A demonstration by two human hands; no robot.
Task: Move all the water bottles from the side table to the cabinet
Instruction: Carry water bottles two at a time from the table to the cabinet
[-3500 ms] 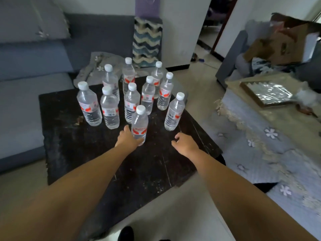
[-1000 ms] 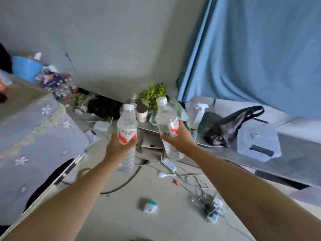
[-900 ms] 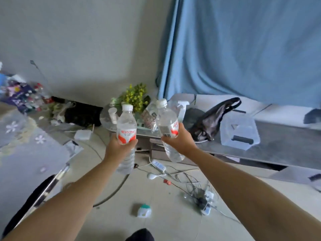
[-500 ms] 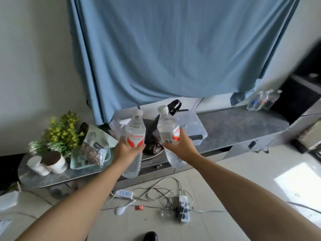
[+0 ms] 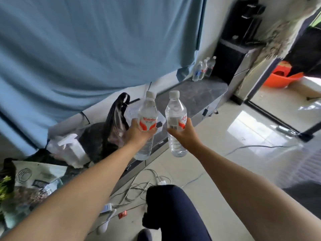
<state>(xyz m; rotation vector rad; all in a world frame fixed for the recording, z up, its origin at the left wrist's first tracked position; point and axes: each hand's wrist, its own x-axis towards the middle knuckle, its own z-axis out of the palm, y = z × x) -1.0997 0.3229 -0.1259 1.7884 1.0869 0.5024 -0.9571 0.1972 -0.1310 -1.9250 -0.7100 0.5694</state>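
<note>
Five water bottles are visible: two carried and three standing. The left hand (image 5: 139, 133) grips one clear water bottle (image 5: 146, 124) around its red-and-white label, fingers and thumb wrapped about the middle; the bottle is upright, white cap on top, its base hanging below the hand. The right hand (image 5: 185, 134) grips a second water bottle (image 5: 175, 122) in the same way, held upright just beside the first without touching it. Both forearms reach forward from the lower edge of the view, and both bottles are held in the air above the front edge of the low cabinet (image 5: 191, 94), whose grey marbled top runs from lower left to upper right. At the far right end of that top, well apart from the hands, three standing bottles (image 5: 204, 68) form a tight row against the wall, next to a black water dispenser (image 5: 238, 49). On the cabinet, left of the hands, lie one black bag (image 5: 111, 131), one white spray bottle (image 5: 71, 145) and one clear plastic box (image 5: 133, 112) partly hidden behind the left-hand bottle. A blue curtain (image 5: 86, 40) hangs behind. A tangle of white cables (image 5: 144, 185) lies on the pale tiled floor (image 5: 243, 133), and one dark trouser knee (image 5: 173, 211) rises at the bottom centre.
</note>
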